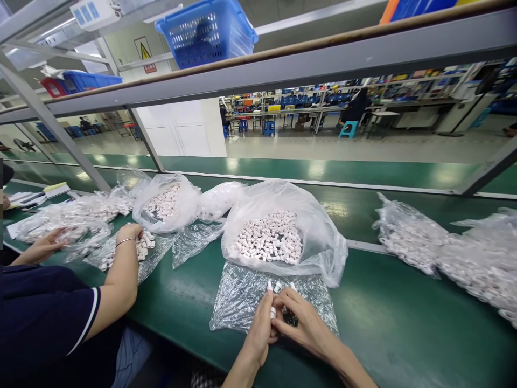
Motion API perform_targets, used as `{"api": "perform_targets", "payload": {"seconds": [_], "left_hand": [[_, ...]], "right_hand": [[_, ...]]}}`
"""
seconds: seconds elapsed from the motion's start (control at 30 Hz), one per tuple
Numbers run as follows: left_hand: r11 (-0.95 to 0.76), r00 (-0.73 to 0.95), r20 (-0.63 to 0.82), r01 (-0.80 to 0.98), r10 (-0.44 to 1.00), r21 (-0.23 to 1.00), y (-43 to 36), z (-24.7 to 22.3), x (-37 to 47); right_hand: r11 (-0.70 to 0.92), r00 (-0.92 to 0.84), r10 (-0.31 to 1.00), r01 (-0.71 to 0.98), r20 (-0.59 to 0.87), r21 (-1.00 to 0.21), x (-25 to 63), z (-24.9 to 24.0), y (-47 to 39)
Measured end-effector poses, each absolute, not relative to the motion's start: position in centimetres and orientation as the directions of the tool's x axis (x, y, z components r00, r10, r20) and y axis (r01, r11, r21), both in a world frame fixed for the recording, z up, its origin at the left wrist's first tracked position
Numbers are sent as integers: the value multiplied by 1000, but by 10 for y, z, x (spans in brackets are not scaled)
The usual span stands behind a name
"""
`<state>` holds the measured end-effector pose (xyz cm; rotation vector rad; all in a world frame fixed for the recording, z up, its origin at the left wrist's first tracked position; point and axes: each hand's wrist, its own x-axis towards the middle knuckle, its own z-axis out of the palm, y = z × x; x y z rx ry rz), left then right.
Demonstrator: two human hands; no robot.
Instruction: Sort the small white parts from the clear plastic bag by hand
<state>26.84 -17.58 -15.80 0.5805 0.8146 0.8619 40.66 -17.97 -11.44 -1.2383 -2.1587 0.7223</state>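
Observation:
My left hand [261, 321] is closed around small white plastic cylinders. One white cylinder [273, 312] shows between my two hands, and a second white piece [270, 285] shows at the left fingertips. Bent inward from the right, my right hand [301, 318] has its thumb and fingers pinched at the piece between the hands. A flat clear plastic bag [232, 304] lies beneath both hands, with a few loose white pieces [278, 286] near the fingertips. Just beyond stands an opened plastic bag [319, 245] full of similar white pieces [269, 237].
On the left, a co-worker's hand [129, 233] reaches into white pieces on plastic. Filled bags [161, 202] stand behind it. More bags of white parts [476, 264] lie at right on the green table [375, 312]. A shelf beam [283, 62] with a blue basket [205, 35] crosses overhead.

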Motion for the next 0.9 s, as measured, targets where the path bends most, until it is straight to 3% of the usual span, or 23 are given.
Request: {"api": "perform_targets", "payload": {"seconds": [0.17,0.37,0.53,0.7,0.9], "left_hand": [[522,430,-338,-445,837,728,-172,-161,266],[442,385,-264,-509,884,739,-165,-165,260],[416,397,-234,-470,887,778,-166,-163,259],[446,378,-318,-321,869,836,-171,-164,263],[428,407,-277,-346,870,835,-167,-167,262]], "right_hand": [[347,-306,931,562,200,-751,410,-113,-176],[275,-123,958,660,261,-699,422,-132,-166],[290,-211,957,666,199,-687,417,-130,-170],[353,-361,922,625,143,-696,409,-117,-178],[277,-297,946,538,129,-796,414,-116,-177]]}}
